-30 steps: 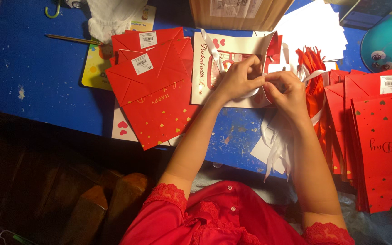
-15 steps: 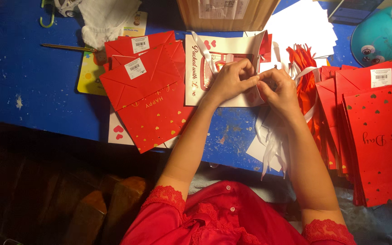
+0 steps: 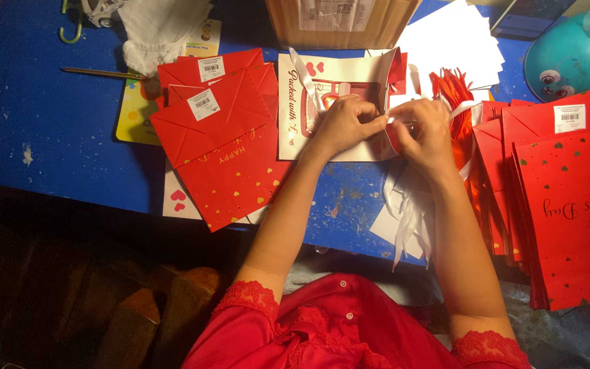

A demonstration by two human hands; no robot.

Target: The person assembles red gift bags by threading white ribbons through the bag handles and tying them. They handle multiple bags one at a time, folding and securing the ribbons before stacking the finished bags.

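Looking down from my head: since a moment ago my hands have barely shifted, so the threading goes on. My left hand [image 3: 341, 126] and right hand [image 3: 426, 133] meet over the white gift bag [image 3: 322, 102], fingertips pinched on a white ribbon [image 3: 394, 120] at its right edge.

Left of it lies a pile of folded red bags [image 3: 223, 147] with small white barcode stickers [image 3: 203, 104]. A taller stack of red bags [image 3: 568, 198] sits right, loose white ribbons [image 3: 411, 219] near me, a cardboard box [image 3: 339, 20] far.
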